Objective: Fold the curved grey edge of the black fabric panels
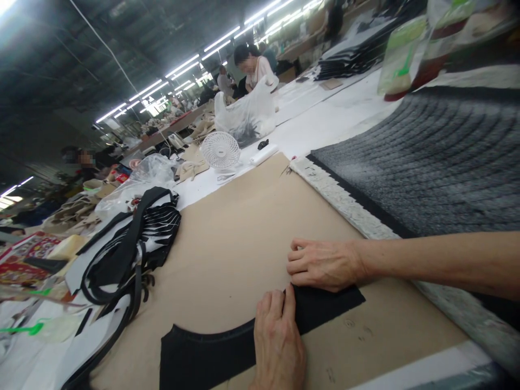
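Where the tan board (235,233) ends at left: a heap of black cut pieces (136,246) overlaps its edge, long thin straps looping down toward the near side.

Black piece: it lies flat on the near half of the board (207,355), partly covered by both hands. Its long axis runs across the view, from the near left up to the right. The far edge bows inward in a smooth curve left of the hands; the left end rises to a sharp corner, and the right end runs out to a pointed corner.

Left hand: it rests on the middle of the black piece (280,338), back upward, fingers close together and pointing away from the wearer, tips at the far edge. Whether they pinch the material cannot be told.

Right hand: reaching in from the right, it bears on the far edge (325,265), just beside the left fingertips. The fingers are curled and narrow; whether they grip anything cannot be told.

Quilted dark sheet: it spreads at far right (430,157), beyond a pale, rough-surfaced strip (345,200).
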The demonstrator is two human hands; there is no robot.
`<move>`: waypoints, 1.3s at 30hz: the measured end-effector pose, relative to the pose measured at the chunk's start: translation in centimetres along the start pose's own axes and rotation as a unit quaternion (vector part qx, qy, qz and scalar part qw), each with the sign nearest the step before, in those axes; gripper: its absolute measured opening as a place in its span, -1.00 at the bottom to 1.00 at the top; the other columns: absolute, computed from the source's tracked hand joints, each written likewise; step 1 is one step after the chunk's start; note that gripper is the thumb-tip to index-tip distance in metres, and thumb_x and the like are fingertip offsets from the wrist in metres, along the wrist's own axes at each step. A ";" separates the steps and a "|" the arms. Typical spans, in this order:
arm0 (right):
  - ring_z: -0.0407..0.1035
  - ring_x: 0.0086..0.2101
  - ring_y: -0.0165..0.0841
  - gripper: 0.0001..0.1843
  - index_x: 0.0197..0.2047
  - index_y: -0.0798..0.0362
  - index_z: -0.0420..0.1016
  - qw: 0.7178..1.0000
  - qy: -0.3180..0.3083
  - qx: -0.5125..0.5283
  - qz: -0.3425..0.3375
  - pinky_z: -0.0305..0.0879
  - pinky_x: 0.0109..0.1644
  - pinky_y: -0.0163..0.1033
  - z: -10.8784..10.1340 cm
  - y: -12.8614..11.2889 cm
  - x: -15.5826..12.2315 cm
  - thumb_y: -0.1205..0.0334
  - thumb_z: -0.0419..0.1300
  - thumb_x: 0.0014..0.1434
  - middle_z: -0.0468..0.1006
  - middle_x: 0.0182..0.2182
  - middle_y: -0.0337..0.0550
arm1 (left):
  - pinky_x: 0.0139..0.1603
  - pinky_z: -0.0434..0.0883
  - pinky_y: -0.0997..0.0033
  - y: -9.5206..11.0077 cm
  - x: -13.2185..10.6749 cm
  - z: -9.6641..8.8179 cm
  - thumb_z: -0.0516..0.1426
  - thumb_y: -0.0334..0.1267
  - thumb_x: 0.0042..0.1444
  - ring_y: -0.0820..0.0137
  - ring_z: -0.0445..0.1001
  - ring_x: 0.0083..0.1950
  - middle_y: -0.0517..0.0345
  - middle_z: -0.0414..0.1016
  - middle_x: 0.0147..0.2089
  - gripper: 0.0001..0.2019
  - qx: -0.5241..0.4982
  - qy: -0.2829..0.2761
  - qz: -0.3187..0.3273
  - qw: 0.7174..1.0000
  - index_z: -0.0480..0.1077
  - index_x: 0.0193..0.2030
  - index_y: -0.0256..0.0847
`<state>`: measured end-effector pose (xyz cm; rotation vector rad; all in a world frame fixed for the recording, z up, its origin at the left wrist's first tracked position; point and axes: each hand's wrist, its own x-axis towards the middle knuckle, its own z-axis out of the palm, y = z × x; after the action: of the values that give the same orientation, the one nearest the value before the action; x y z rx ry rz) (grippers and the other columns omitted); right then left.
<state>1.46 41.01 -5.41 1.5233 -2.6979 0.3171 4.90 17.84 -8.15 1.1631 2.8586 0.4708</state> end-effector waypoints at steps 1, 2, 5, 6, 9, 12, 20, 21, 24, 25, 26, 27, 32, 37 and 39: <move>0.23 -0.27 -0.30 -0.89 -0.27 0.06 0.28 1.000 0.000 0.005 0.010 0.04 -0.09 -0.09 -0.1 0.0 0.0 0.34 0.19 0.23 0.38 -0.30 -0.21 | -0.06 0.29 0.20 0.0 0.0 -0.1 -0.07 -0.62 0.10 0.26 0.27 -0.13 0.05 0.39 -0.17 -0.44 0.010 0.001 0.004 1.000 0.25 0.25 -0.25; 0.24 -0.26 -0.30 -0.87 -0.25 0.06 0.28 1.000 0.001 0.012 0.021 0.03 -0.09 -0.09 -0.2 0.0 -0.1 0.32 0.21 0.22 0.39 -0.29 -0.22 | -0.05 0.29 0.20 0.1 0.1 -0.3 -0.07 -0.61 0.11 0.25 0.28 -0.13 0.04 0.40 -0.16 -0.45 0.015 -0.001 0.007 1.000 0.26 0.25 -0.26; 0.26 -0.24 -0.29 -0.70 -0.20 0.05 0.28 0.997 -0.006 0.037 0.064 0.01 -0.12 -0.09 -0.6 0.3 0.0 0.24 0.35 0.13 0.41 -0.29 -0.23 | -0.03 0.30 0.19 0.2 0.6 -1.1 -0.07 -0.57 0.15 0.26 0.31 -0.11 0.03 0.41 -0.14 -0.50 -0.008 -0.035 -0.004 0.999 0.30 0.20 -0.23; 0.26 -0.24 -0.28 -0.65 -0.19 0.05 0.29 0.996 -0.009 0.043 0.073 0.00 -0.14 -0.10 -0.8 0.5 0.1 0.21 0.39 0.09 0.41 -0.30 -0.23 | -0.03 0.31 0.18 0.3 0.9 -1.5 -0.08 -0.55 0.17 0.26 0.32 -0.10 0.03 0.41 -0.12 -0.53 -0.025 -0.045 -0.014 0.999 0.32 0.18 -0.20; 0.26 -0.22 -0.27 -0.59 -0.21 0.05 0.32 0.994 -0.017 0.058 0.088 -0.03 -0.18 -0.11 -1.3 1.0 0.3 0.14 0.44 0.03 0.41 -0.29 -0.23 | 0.01 0.30 0.14 0.8 2.1 -2.1 -0.08 -0.48 0.23 0.24 0.32 -0.05 0.01 0.40 -0.05 -0.61 -0.077 -0.048 -0.044 0.995 0.34 0.14 -0.17; 0.26 -0.21 -0.26 -0.63 -0.24 0.05 0.36 0.992 -0.042 0.068 0.102 -0.05 -0.21 -0.12 -1.6 1.4 0.3 0.13 0.44 0.03 0.42 -0.29 -0.22 | 0.04 0.30 0.09 1.4 3.3 -2.0 -0.05 -0.44 0.24 0.21 0.30 -0.02 -0.01 0.40 -0.04 -0.65 -0.117 -0.055 -0.067 0.989 0.35 0.11 -0.20; 0.28 -0.17 -0.26 -0.79 -0.18 0.03 0.44 0.981 -0.087 0.105 0.136 -0.07 -0.23 -0.14 -2.1 2.3 0.1 0.37 0.32 0.09 0.44 -0.22 -0.19 | 0.05 0.31 0.16 2.3 5.0 -2.1 -0.06 -0.54 0.16 0.25 0.31 -0.03 -0.02 0.39 -0.10 -0.65 -0.205 -0.073 -0.114 0.969 0.41 0.01 -0.28; 0.28 -0.17 -0.26 -0.79 -0.20 0.03 0.44 0.981 -0.087 0.109 0.136 -0.07 -0.23 -0.14 -2.1 2.4 0.1 0.39 0.31 0.09 0.44 -0.23 -0.20 | 0.05 0.31 0.17 2.4 5.2 -2.2 -0.05 -0.55 0.15 0.25 0.31 -0.04 -0.01 0.39 -0.11 -0.65 -0.211 -0.076 -0.123 0.967 0.41 0.00 -0.29; 0.29 -0.17 -0.27 -0.79 -0.22 0.02 0.44 0.981 -0.082 0.119 0.127 -0.06 -0.23 -0.15 -2.0 2.7 -0.1 0.43 0.30 0.08 0.45 -0.25 -0.24 | 0.05 0.30 0.19 2.6 5.5 -2.5 -0.02 -0.56 0.10 0.26 0.33 -0.04 -0.01 0.40 -0.13 -0.65 -0.222 -0.082 -0.151 0.960 0.43 -0.03 -0.30; 0.29 -0.16 -0.28 -0.79 -0.22 0.02 0.44 0.982 -0.079 0.122 0.123 -0.06 -0.22 -0.15 -2.0 2.7 -0.2 0.44 0.31 0.08 0.45 -0.25 -0.25 | 0.06 0.30 0.19 2.7 5.5 -2.5 -0.01 -0.56 0.09 0.26 0.34 -0.04 -0.01 0.40 -0.13 -0.65 -0.226 -0.083 -0.160 0.957 0.43 -0.04 -0.30; 0.29 -0.16 -0.29 -0.78 -0.22 0.02 0.44 0.982 -0.075 0.124 0.118 -0.05 -0.21 -0.15 -1.9 2.7 -0.3 0.45 0.31 0.08 0.46 -0.26 -0.26 | 0.06 0.30 0.20 2.7 5.5 -2.5 0.00 -0.56 0.08 0.26 0.35 -0.04 0.00 0.40 -0.12 -0.65 -0.230 -0.083 -0.167 0.955 0.43 -0.04 -0.30; 0.29 -0.16 -0.29 -0.78 -0.23 0.02 0.44 0.983 -0.070 0.127 0.115 -0.04 -0.19 -0.15 -1.9 2.6 -0.4 0.46 0.31 0.07 0.46 -0.26 -0.28 | 0.07 0.30 0.20 2.7 5.5 -2.5 0.01 -0.56 0.07 0.26 0.35 -0.03 0.00 0.40 -0.12 -0.65 -0.234 -0.082 -0.174 0.953 0.43 -0.03 -0.29; 0.31 -0.16 -0.31 -0.79 -0.23 0.03 0.45 0.984 -0.050 0.130 0.113 -0.03 -0.17 -0.15 -1.6 2.5 -0.8 0.47 0.32 0.09 0.46 -0.25 -0.27 | 0.06 0.31 0.20 2.7 5.5 -2.4 0.01 -0.55 0.08 0.27 0.35 -0.04 0.01 0.39 -0.12 -0.62 -0.233 -0.083 -0.177 0.953 0.42 0.02 -0.28; 0.31 -0.16 -0.29 -0.77 -0.21 0.04 0.45 0.985 -0.048 0.126 0.110 -0.01 -0.16 -0.15 -1.6 2.6 -1.1 0.46 0.34 0.09 0.47 -0.25 -0.26 | 0.03 0.34 0.18 3.0 5.0 -1.9 -0.08 -0.56 0.17 0.28 0.32 -0.07 0.02 0.39 -0.13 -0.59 -0.203 -0.071 -0.111 0.970 0.42 0.05 -0.24; 0.32 -0.16 -0.30 -0.77 -0.20 0.04 0.45 0.985 -0.052 0.127 0.108 -0.01 -0.16 -0.15 -1.8 2.6 -1.2 0.46 0.34 0.10 0.47 -0.25 -0.25 | 0.04 0.34 0.15 3.1 4.5 -1.5 -0.12 -0.56 0.19 0.25 0.30 -0.05 -0.03 0.39 -0.09 -0.56 -0.170 -0.068 -0.086 0.979 0.37 0.13 -0.29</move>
<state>-0.25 43.64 -4.24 1.3307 -3.0103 0.6280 3.60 22.65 -5.43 0.8482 2.5955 0.7969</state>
